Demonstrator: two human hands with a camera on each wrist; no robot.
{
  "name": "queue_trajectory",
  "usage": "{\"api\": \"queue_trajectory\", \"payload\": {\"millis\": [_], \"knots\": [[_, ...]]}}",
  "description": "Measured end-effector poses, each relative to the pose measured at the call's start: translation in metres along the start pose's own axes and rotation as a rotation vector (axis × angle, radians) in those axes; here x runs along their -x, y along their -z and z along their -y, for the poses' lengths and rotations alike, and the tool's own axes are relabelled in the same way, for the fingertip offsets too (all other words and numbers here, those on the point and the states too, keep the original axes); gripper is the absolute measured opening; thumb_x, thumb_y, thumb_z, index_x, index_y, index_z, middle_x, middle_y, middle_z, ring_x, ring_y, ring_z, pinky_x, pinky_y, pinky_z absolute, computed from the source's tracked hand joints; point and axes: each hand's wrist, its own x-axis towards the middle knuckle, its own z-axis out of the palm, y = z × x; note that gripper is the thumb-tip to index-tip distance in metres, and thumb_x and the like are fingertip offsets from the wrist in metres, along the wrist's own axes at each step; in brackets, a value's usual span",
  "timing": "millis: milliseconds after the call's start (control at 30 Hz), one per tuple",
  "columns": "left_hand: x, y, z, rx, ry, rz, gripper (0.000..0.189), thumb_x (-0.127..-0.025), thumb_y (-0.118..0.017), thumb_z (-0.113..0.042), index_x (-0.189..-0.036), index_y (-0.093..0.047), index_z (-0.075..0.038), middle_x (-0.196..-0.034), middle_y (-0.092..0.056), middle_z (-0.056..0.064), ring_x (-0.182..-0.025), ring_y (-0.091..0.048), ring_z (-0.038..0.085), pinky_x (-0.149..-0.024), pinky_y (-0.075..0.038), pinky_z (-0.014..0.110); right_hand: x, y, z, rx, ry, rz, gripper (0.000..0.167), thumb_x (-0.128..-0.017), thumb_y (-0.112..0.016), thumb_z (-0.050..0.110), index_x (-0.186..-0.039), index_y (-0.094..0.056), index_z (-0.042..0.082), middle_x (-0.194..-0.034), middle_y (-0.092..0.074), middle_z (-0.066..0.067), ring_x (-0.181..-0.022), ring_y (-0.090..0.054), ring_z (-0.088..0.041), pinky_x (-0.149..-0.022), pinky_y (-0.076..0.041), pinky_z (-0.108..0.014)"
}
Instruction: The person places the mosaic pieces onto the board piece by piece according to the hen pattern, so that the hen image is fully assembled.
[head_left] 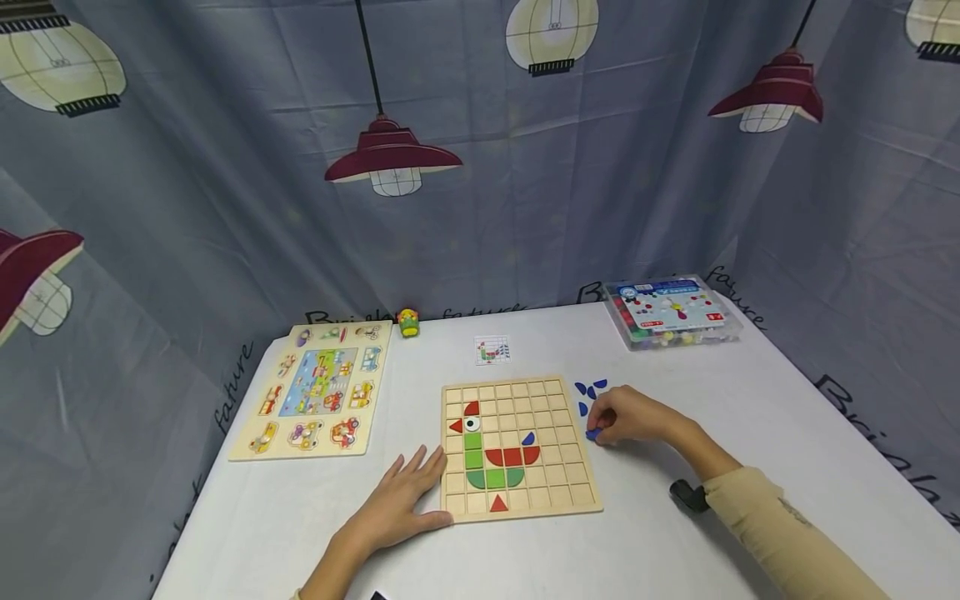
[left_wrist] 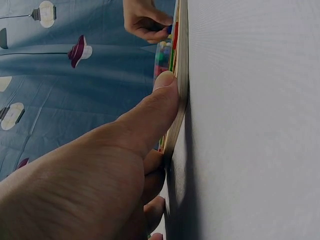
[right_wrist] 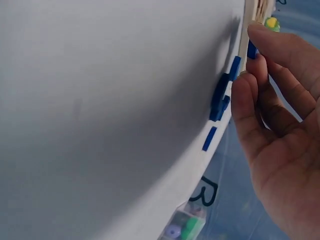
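My right hand (head_left: 621, 415) pinches a blue puzzle piece (right_wrist: 252, 50) between thumb and fingertips, just off the right edge of the wooden grid board (head_left: 577, 492). Several more blue half-round pieces (head_left: 600, 383) lie beyond and beside it on the table. On the board, red, green and white pieces form a bird-like figure, with one blue piece (head_left: 528, 439) above the red row (head_left: 512, 457). At the board's left edge rests my left hand (head_left: 401, 500), fingers spread and fairly straight. Its thumb (left_wrist: 165, 92) touches the board's side in the left wrist view.
Behind the board lies a small picture card (head_left: 492, 350). A wooden picture puzzle (head_left: 247, 446) is at the left, with a small toy figure (head_left: 408, 322) near its far corner. At the back right stands a clear plastic box (head_left: 675, 312) with a printed label.
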Motion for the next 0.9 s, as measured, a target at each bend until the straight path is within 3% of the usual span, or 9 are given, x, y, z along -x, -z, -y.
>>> {"api": "queue_trajectory", "payload": {"millis": [567, 900], "knots": [[0.001, 0.000, 0.001, -0.003, -0.019, -0.015, 0.091, -0.083, -0.063, -0.062, -0.149, -0.038, -0.006, -0.158, -0.034, 0.008, -0.150, -0.022, 0.035, -0.122, -0.012, 0.058, -0.030, -0.001, 0.017, 0.017, 0.096, -0.003, 0.011, -0.076, -0.078, 0.005, -0.085, -0.073, 0.011, -0.080, -0.067, 0.003, -0.069, -0.055, -0.005, -0.061, -0.050, -0.018], [0.002, -0.001, 0.000, -0.003, -0.023, -0.022, 0.091, -0.082, -0.063, -0.062, -0.149, -0.038, -0.006, -0.158, -0.034, 0.006, -0.150, -0.023, 0.034, -0.122, -0.013, 0.057, -0.046, -0.003, 0.028, 0.064, 0.104, 0.033, 0.012, -0.076, -0.079, 0.006, -0.084, -0.073, 0.012, -0.080, -0.065, 0.005, -0.070, -0.053, -0.005, -0.062, -0.049, -0.017]]}}
